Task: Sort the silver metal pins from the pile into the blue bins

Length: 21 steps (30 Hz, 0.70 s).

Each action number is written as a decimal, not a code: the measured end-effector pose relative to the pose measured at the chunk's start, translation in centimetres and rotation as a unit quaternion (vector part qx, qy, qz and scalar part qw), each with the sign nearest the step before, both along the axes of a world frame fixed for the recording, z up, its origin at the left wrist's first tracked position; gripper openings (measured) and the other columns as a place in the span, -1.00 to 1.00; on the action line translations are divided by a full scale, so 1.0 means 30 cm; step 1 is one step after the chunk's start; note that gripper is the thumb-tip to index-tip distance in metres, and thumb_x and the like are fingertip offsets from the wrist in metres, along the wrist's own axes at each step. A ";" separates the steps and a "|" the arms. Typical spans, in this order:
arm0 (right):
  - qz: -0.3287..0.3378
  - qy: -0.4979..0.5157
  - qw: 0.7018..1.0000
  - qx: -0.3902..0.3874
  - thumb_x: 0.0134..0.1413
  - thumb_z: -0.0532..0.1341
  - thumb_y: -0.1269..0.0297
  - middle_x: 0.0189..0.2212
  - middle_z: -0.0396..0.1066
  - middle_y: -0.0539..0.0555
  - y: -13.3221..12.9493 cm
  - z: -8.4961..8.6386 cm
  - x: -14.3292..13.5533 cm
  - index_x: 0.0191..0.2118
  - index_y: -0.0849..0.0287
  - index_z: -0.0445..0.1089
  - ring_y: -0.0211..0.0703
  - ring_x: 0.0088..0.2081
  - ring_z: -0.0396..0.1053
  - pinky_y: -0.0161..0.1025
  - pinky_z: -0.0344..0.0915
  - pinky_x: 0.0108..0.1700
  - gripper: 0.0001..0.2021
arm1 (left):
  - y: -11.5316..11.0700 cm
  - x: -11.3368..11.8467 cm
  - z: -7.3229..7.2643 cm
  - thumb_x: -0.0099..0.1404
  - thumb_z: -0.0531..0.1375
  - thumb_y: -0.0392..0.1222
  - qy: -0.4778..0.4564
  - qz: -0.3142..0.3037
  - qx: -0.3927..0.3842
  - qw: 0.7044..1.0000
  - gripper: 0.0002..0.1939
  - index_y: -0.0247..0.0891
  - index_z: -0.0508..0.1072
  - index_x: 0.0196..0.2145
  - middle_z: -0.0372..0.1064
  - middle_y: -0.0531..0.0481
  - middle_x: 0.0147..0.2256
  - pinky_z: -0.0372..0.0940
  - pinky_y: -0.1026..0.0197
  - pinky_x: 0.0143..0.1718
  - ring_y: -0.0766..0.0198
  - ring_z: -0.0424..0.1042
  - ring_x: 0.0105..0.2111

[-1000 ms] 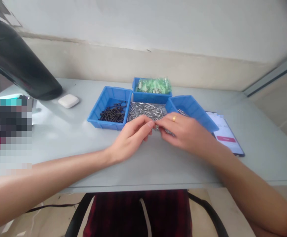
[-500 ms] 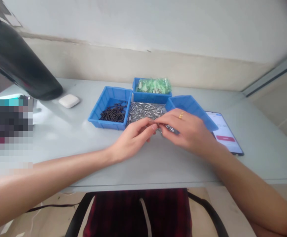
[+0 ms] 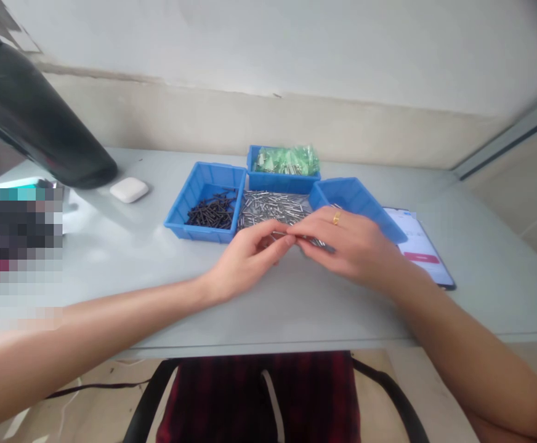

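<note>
My left hand and my right hand meet at the fingertips just in front of a pile of silver metal pins. Both are closed in a pinch. A thin sliver shows at the left fingertips, but what the fingers hold is too small to make out. Left of the pile is a blue bin with dark screws. Behind it, another blue bin holds a green plastic bag of metal parts. A third blue bin sits tilted behind my right hand, partly hidden.
A phone lies right of the bins, partly under my right wrist. A white case and a large dark bottle are at the left. The wall rises behind the grey table.
My fingertips have shifted slightly and still touch. A few silver pins now show inside the right blue bin above my right hand.
</note>
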State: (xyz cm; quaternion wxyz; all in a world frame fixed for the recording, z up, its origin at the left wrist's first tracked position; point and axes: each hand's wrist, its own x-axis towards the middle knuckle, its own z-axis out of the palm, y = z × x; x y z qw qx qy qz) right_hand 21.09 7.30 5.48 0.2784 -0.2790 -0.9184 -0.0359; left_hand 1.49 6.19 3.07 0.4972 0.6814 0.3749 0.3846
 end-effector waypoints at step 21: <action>0.032 -0.087 0.986 -0.138 0.14 0.12 0.32 -0.26 0.49 0.05 -0.019 0.033 0.002 0.19 0.06 0.20 -0.15 -0.26 0.43 -0.23 0.32 -0.25 -0.53 | -0.003 -0.008 -0.012 0.31 0.06 -0.19 0.037 -0.061 0.010 0.997 -0.79 -0.31 0.45 -0.28 0.35 0.04 -0.50 0.25 0.31 -0.41 0.33 0.32 -0.44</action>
